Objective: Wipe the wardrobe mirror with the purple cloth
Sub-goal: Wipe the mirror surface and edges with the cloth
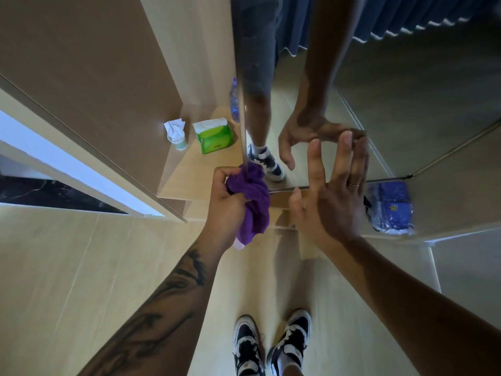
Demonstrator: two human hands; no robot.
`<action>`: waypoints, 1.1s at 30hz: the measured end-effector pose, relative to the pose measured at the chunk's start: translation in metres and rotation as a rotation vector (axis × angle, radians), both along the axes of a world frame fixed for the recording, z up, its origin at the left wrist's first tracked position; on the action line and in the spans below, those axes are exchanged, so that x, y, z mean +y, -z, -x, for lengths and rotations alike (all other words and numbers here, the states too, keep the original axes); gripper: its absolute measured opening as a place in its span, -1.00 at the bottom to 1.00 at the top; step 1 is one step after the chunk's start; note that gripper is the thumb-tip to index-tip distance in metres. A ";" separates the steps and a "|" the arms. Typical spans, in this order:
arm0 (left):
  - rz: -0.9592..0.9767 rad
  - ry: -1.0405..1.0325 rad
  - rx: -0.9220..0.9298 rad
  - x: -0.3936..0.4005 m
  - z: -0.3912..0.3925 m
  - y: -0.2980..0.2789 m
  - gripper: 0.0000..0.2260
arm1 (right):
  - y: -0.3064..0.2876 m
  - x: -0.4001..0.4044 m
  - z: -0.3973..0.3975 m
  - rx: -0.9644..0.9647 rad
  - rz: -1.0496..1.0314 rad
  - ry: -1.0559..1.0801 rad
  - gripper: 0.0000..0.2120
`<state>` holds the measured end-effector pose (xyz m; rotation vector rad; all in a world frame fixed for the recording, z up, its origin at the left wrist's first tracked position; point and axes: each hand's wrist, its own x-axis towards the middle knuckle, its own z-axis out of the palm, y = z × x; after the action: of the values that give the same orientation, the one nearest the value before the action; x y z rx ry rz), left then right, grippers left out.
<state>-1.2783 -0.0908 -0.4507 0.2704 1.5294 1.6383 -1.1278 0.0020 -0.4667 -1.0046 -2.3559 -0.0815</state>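
The wardrobe mirror [311,77] stands straight ahead, reaching down to a low ledge; it reflects my legs, a shoe and my right hand. My left hand [223,196] is shut on the bunched purple cloth [253,199], which touches the mirror's lower left edge and hangs down below my fist. My right hand [330,191] is open with fingers spread, held in front of the mirror's lower part; whether the fingertips touch the glass I cannot tell. A ring sits on one finger.
A wooden shelf left of the mirror holds a green tissue pack [215,137], a small white cup with tissue [177,135] and a plastic bottle [235,101]. A blue packet [390,207] lies at the right. My shoes [271,346] stand on the pale floor.
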 end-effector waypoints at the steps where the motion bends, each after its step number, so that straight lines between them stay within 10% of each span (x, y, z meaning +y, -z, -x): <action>1: -0.005 -0.017 -0.009 0.001 0.000 0.002 -0.54 | -0.002 -0.003 0.002 0.011 0.029 0.020 -0.05; 13: 0.162 -0.177 -0.057 -0.024 -0.007 0.014 -0.65 | 0.014 -0.082 0.002 0.152 0.812 -0.048 -0.43; 21: 0.148 0.045 -0.158 -0.056 -0.046 0.014 -0.60 | 0.033 -0.076 0.006 1.092 2.262 0.212 -0.47; 27: 0.240 0.266 0.584 -0.055 -0.034 0.017 -0.61 | 0.041 -0.062 0.005 1.310 2.195 0.284 -0.81; 33: -0.057 0.051 0.551 -0.030 0.007 -0.043 -0.40 | 0.032 -0.007 -0.014 1.542 1.907 0.248 -0.60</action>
<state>-1.2853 -0.1208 -0.4073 0.8404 1.8537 1.6480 -1.1140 -0.0049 -0.4986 -1.1329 -0.2877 2.1566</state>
